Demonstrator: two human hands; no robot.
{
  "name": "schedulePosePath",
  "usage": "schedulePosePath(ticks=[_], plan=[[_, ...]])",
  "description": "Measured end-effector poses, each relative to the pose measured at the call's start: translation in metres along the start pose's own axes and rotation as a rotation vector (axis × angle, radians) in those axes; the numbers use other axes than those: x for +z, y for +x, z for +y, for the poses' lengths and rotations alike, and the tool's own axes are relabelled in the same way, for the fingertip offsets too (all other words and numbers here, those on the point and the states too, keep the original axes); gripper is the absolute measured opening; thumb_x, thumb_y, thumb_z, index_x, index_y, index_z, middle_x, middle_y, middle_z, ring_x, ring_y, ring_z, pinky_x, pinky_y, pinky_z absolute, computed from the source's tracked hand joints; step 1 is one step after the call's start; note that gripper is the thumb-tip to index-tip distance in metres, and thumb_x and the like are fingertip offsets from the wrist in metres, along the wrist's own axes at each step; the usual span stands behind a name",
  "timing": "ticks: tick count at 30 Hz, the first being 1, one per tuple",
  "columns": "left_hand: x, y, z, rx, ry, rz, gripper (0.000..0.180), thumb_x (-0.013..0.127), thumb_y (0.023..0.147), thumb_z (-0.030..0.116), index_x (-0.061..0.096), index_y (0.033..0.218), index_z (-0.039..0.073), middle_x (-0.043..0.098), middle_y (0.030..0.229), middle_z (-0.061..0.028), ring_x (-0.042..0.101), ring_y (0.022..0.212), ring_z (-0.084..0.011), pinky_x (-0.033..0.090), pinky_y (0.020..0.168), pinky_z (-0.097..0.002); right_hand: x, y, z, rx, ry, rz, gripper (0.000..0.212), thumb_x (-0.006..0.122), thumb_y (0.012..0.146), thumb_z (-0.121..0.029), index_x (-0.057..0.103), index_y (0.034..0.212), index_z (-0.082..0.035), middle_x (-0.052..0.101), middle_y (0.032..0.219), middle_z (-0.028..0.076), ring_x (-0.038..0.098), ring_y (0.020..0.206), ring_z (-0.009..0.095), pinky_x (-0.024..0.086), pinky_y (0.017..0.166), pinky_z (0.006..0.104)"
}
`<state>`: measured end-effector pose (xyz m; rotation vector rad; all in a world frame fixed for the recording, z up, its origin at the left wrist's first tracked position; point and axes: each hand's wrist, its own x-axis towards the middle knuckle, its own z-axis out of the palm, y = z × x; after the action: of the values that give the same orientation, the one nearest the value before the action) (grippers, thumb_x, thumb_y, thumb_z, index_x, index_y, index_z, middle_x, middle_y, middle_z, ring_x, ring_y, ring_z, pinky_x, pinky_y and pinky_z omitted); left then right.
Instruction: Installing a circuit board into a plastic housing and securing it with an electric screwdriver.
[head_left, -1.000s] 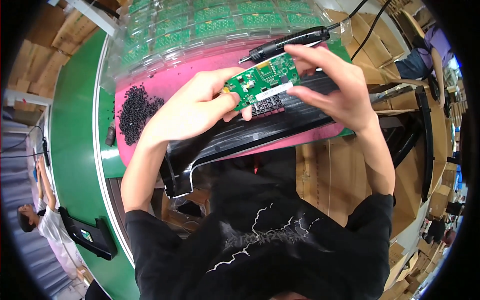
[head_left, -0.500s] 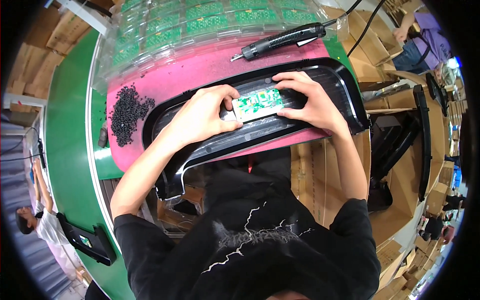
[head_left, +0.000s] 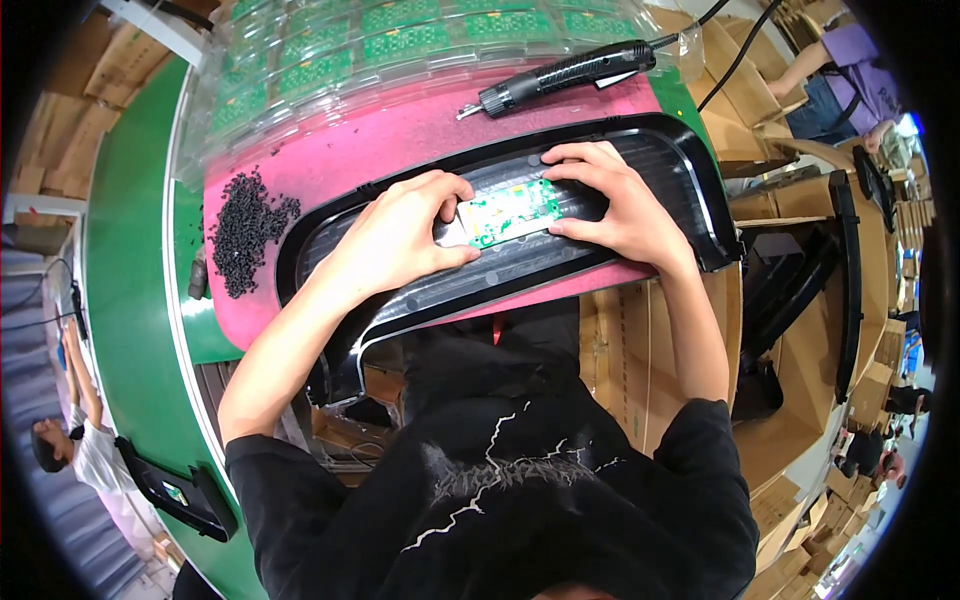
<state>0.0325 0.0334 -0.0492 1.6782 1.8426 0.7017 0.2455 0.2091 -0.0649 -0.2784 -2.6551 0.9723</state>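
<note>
A green circuit board with small components lies tilted over the floor of a long black plastic housing. My left hand has its thumb and fingers closed around the board's left end, where a pale strip shows. At the opposite end, my right hand grips the board between thumb and fingers. The housing rests open side up on a pink mat. Whether the board's underside touches the housing cannot be seen.
A black electric screwdriver lies behind the housing. Small black screws form a pile on the left. Clear trays of green boards stand at the back. Cardboard boxes with black parts are at right. Another housing sits far left, near a co-worker.
Both hands keep their hold on the board, which has shifted very slightly left, and the glare on it differs. The pile and mat sit a little further left in the picture.
</note>
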Motion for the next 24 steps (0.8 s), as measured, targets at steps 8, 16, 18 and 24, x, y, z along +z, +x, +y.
schedulePosePath(ticks=[8, 16, 18, 24], plan=[[-0.001, -0.002, -0.007, 0.026, 0.003, -0.02, 0.057, 0.082, 0.065, 0.019, 0.056, 0.112, 0.002, 0.051, 0.082, -0.0077, 0.053, 0.072, -0.0205, 0.046, 0.068, -0.0333, -0.004, -0.001, -0.013, 0.082, 0.04, 0.035, 0.066, 0.079, 0.069, -0.018, 0.051, 0.127, -0.006, 0.055, 0.124, 0.011, 0.047, 0.119, 0.028, 0.038, 0.102, 0.0377], [-0.005, -0.002, -0.008, 0.075, -0.033, -0.069, 0.068, 0.082, 0.064, 0.018, 0.05, 0.121, 0.001, 0.051, 0.085, -0.0094, 0.055, 0.08, -0.024, 0.047, 0.075, -0.0356, -0.071, 0.029, 0.041, 0.299, -0.565, 0.579, 0.059, 0.068, 0.083, -0.029, 0.045, 0.136, -0.017, 0.056, 0.116, 0.025, 0.05, 0.108, 0.036, 0.034, 0.103, 0.0444], [-0.006, -0.002, -0.01, 0.073, -0.051, -0.087, 0.069, 0.082, 0.065, 0.018, 0.05, 0.123, 0.0, 0.05, 0.086, -0.0094, 0.054, 0.081, -0.0231, 0.047, 0.076, -0.0347, -0.08, 0.042, 0.064, 0.424, -0.009, 0.42, 0.057, 0.068, 0.086, -0.026, 0.044, 0.137, -0.014, 0.06, 0.099, 0.014, 0.055, 0.088, 0.023, 0.044, 0.086, 0.0339], [-0.008, -0.004, -0.013, 0.082, -0.083, -0.082, 0.067, 0.08, 0.069, 0.021, 0.048, 0.123, -0.001, 0.05, 0.086, -0.0098, 0.053, 0.078, -0.0216, 0.046, 0.073, -0.0335, -0.025, 0.097, 0.034, 0.311, 0.05, 1.019, 0.052, 0.066, 0.086, -0.01, 0.031, 0.122, 0.001, 0.053, 0.105, 0.015, 0.055, 0.082, 0.016, 0.047, 0.078, 0.0291]])
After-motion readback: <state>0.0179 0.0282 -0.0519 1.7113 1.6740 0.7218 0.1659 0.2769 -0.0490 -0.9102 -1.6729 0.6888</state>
